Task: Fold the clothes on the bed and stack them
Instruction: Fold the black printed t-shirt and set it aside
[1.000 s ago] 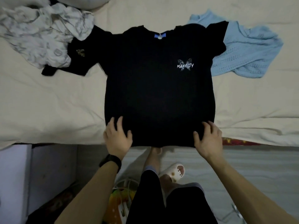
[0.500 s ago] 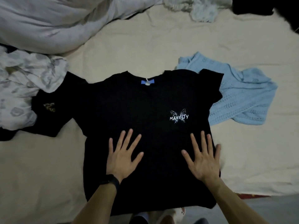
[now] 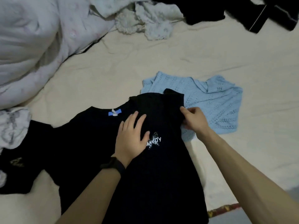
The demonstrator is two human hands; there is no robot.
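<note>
The one head-worn wide-angle camera is looking forward and down from the near side of the bed [image 3: 161,65], hanging close above the black T-shirt [image 3: 97,151] in the near middle. It is taking in the sheet as far as the rumpled duvet [image 3: 32,38] at far left.

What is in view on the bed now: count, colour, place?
black T-shirt with white butterfly print: one, black, centre
light blue openwork knit top: one, light blue, right, under T-shirt sleeve
black garment with gold print: one, black, left edge
white grey-patterned garment: one, white-grey, far left
white puffy duvet: one, white, top left
white frilly cloth: one, white, top centre
dark crumpled garment: one, black, top right
cream bedsheet: one, cream, underneath
black wristband: one, black, left wrist
hands: two; left hand flat on T-shirt, right hand pinching its sleeve
</note>
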